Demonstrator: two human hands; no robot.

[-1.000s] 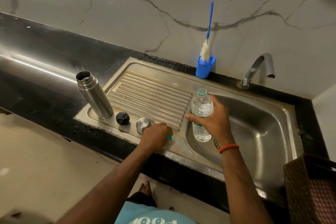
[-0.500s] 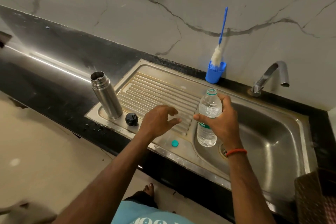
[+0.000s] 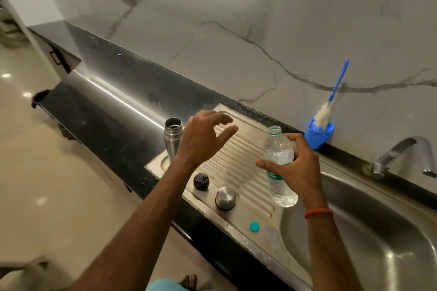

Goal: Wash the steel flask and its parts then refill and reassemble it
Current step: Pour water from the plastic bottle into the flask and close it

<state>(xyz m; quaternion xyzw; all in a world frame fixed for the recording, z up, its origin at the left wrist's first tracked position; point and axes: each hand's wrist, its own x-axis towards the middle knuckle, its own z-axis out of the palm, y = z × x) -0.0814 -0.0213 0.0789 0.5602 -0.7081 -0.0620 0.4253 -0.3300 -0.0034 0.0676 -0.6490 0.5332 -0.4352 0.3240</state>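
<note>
Fingers (image 3: pixel 228 130) of the left hand (image 3: pixel 201 142) are spread and loose, gripping nothing, and hover over the far-left part of the ribbed draining board (image 3: pixel 238 165), just beside the steel flask (image 3: pixel 173 139); the fingers of the right hand (image 3: pixel 299 168) curl round a clear plastic water bottle (image 3: pixel 282 192), holding it roughly upright and uncapped over the line where the draining board meets the sink basin (image 3: pixel 378 231). The flask stands upright at the far-left corner of the draining board with its mouth open; whether any water is inside it cannot be told. Its black stopper (image 3: pixel 201 181) and steel cup lid (image 3: pixel 225 198) sit side by side near the front edge of the draining board, apart from the flask; the bottle's teal cap (image 3: pixel 254 226) lies further right along that same front edge. The bottle brush (image 3: pixel 328 106) is parked in its blue holder (image 3: pixel 319 134) against the wall, the tap (image 3: pixel 399 151) shows no running water, and droplets dot the dark worktop (image 3: pixel 106 125) by the front-left corner of the sink. From this the washing looks finished and the refill looks about to begin; pouring into the flask, fitting the stopper and screwing on the cup lid all appear left to do.
</note>
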